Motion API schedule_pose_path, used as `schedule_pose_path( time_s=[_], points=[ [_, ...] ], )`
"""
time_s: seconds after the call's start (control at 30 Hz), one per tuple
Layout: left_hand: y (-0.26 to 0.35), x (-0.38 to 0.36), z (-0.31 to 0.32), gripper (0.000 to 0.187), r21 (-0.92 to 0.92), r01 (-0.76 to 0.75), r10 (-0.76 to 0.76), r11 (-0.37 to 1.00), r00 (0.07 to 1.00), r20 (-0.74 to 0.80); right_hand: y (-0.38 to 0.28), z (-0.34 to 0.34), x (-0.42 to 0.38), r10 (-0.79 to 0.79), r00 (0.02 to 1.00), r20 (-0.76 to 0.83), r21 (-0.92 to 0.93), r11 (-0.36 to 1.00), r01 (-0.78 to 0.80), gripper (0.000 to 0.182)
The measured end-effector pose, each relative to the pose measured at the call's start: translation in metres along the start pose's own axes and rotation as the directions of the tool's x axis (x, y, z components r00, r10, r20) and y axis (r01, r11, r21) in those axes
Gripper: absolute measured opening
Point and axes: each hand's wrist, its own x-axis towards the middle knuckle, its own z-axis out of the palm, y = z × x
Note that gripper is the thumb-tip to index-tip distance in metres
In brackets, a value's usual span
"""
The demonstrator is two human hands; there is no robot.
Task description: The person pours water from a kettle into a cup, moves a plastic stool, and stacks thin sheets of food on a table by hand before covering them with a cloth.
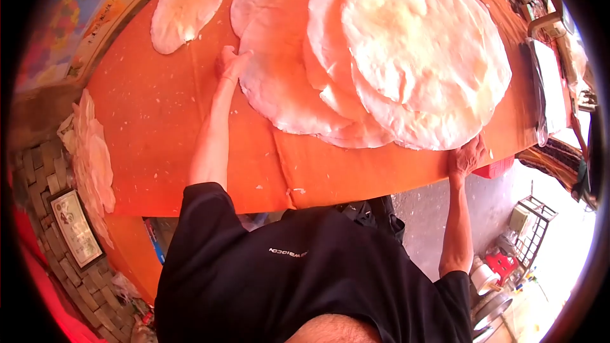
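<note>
Large, thin, round flatbreads lie overlapping on the orange-covered table [159,152]. The top flatbread [426,44] is at the right of the pile. My left hand [233,63] is at the left edge of a lower flatbread [279,82], its fingers closed on that edge. At the table's front edge, my right hand [467,155] touches the near rim of the right-hand pile; its fingertips are partly hidden under the bread. A smaller oval flatbread [187,9] lies apart at the upper left.
More flatbreads [92,159] are stacked at the table's left end, beside a woven surface with a framed note [76,228]. A white board [548,89] stands at the right edge. Below right are a wire rack [534,228] and a red item [502,267] on the floor.
</note>
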Motion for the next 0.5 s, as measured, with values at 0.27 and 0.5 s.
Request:
schedule_pose_path(
  time_s=[0.27,0.5],
  points=[
    [-0.015,0.037,-0.010,0.035,-0.832,0.269,0.227,0.486,0.880,0.417,0.004,0.002,0.000,-0.010,0.999,-0.037,0.008,1.000,0.010,0.049],
    [0.050,0.000,-0.126,0.039,-0.793,-0.133,0.472,0.594,0.856,0.210,0.009,0.007,-0.002,-0.009,0.999,-0.049,-0.006,1.000,0.008,0.047]
  ],
)
